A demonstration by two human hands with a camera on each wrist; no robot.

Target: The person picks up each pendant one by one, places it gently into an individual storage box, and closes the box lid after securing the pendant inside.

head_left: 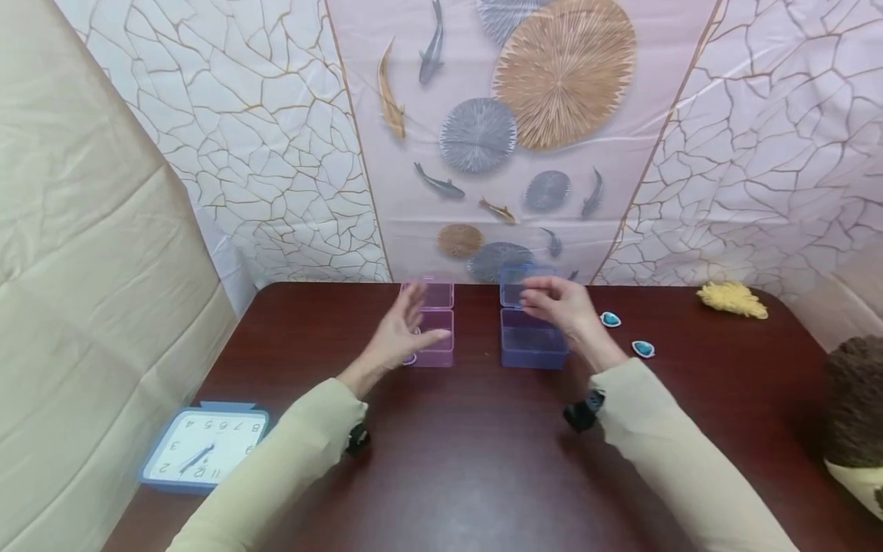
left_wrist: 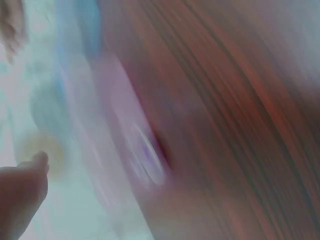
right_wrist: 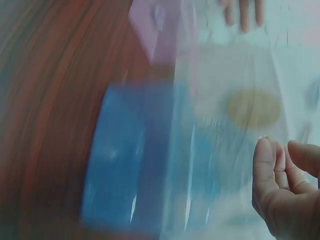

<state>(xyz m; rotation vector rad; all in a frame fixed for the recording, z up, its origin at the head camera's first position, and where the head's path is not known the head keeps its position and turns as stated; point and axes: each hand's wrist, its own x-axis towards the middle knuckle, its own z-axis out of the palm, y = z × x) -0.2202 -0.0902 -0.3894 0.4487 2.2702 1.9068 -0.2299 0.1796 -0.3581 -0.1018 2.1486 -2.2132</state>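
Note:
A pink see-through box (head_left: 436,357) stands on the table with its lid up. My left hand (head_left: 396,333) is over its left side, fingers and thumb spread, holding nothing. White-rimmed purple pieces (head_left: 410,359) show by the box's left end; whether inside or beside it I cannot tell. To the right is a blue see-through box (head_left: 533,354), also lid up. Above it is my right hand (head_left: 562,307), with fingers loosely bent and a gap between thumb and fingertips (right_wrist: 265,150); nothing shows in between. Two teal gem pieces with white rims (head_left: 643,349) lie right of this hand.
A yellow fluffy thing (head_left: 733,299) lies at the table's back right. At the left edge is a blue-framed clock (head_left: 200,448), partly behind the left sleeve. Something brown and curly (head_left: 855,399) juts in at far right. A patterned cloth (head_left: 476,222) hangs behind the table.

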